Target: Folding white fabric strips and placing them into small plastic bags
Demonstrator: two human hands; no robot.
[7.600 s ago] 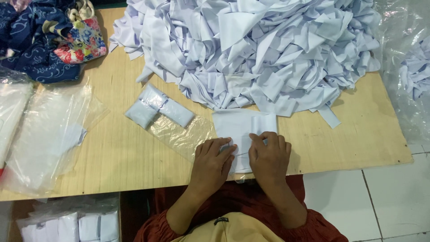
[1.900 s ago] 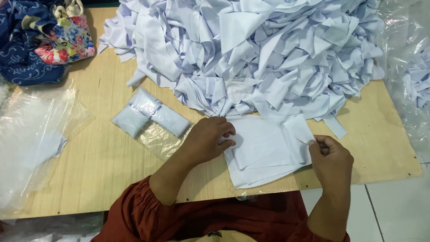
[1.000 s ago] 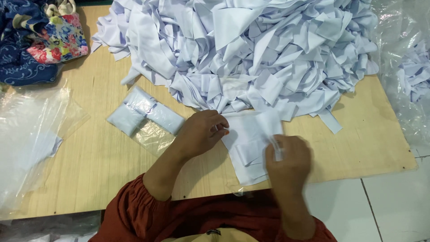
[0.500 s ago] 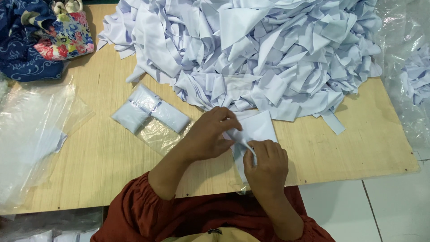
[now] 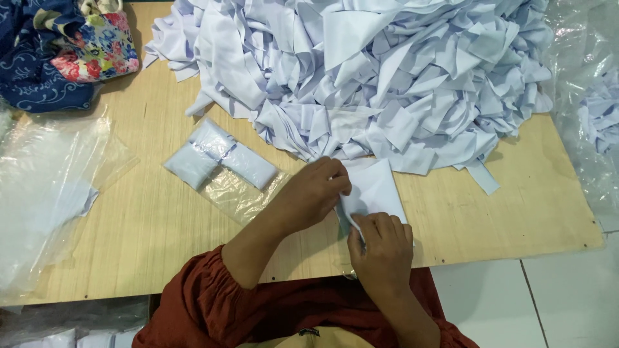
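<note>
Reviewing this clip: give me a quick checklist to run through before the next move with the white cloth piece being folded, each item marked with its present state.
1. Both hands on the piece: ok. The left hand pinches the white cloth piece at its left edge; the right hand presses its near end.
2. Piece clear of the cloth pile: cannot tell; its far tip meets the pile's edge.
3. Piece supported by the wooden table: ok, though it lies close to the near edge.
4. Clear plastic bag within reach: ok, just left of the left hand.
5. Packed bundles out of the way: ok, set apart to the left.
</note>
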